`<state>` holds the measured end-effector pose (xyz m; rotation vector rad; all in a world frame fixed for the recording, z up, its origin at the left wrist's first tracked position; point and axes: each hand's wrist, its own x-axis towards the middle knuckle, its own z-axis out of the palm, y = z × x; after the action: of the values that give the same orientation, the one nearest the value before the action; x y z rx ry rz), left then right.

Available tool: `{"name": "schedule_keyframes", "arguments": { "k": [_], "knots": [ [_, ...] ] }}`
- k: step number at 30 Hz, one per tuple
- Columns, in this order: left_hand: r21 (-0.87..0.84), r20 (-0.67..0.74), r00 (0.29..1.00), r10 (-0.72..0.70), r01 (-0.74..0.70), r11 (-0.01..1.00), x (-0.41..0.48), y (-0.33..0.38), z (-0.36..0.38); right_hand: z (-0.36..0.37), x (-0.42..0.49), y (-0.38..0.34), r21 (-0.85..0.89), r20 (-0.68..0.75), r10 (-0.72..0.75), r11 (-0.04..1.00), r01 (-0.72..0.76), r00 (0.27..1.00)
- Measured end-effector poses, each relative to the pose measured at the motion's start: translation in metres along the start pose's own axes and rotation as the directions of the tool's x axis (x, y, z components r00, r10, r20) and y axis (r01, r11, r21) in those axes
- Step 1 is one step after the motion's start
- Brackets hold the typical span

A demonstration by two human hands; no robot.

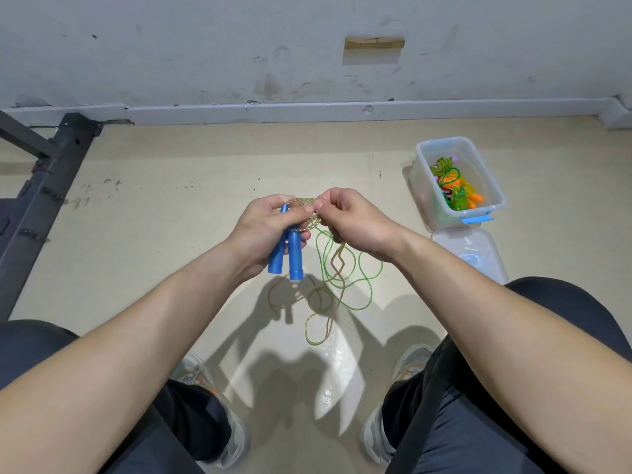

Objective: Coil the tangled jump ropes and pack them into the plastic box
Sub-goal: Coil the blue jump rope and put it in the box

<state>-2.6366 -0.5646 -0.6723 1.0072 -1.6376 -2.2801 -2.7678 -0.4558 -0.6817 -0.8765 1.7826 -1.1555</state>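
Note:
My left hand [265,230] grips two blue jump-rope handles [290,256], held together and pointing down. A small coil of braided tan-green rope [309,213] sits at the tops of the handles, between both hands. My right hand [355,222] pinches this rope at the coil. The loose rest of the rope [337,282] hangs in tangled green and tan loops down to the floor. The clear plastic box [497,193] stands on the floor to the right, holding several coloured ropes and handles [458,189].
The box's clear lid [473,254] lies flat just in front of the box. A dark metal frame [44,186] runs along the left. The wall and skirting board are behind. My knees and shoes frame the bottom of the view.

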Motion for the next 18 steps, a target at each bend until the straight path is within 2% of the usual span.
{"name": "schedule_keyframes", "arguments": {
  "k": [3,8,12,18],
  "knots": [
    [0.016,-0.136,0.990,0.042,-0.040,0.999,0.003,-0.007,0.004,0.003,0.002,0.002,-0.005,-0.018,0.011,1.000,-0.011,1.000],
    [0.002,-0.188,0.982,0.031,-0.031,1.000,0.004,-0.010,0.008,0.002,0.005,0.005,-0.081,-0.080,-0.006,0.997,0.000,0.997],
    [-0.024,-0.165,0.986,0.004,-0.008,1.000,0.004,-0.008,0.008,0.000,0.006,0.003,-0.081,-0.102,-0.027,0.997,0.019,0.994],
    [0.080,-0.105,0.994,0.025,-0.017,0.997,0.006,-0.013,0.005,-0.004,0.005,0.003,-0.114,-0.122,-0.049,0.993,0.035,0.991]
  ]
}}
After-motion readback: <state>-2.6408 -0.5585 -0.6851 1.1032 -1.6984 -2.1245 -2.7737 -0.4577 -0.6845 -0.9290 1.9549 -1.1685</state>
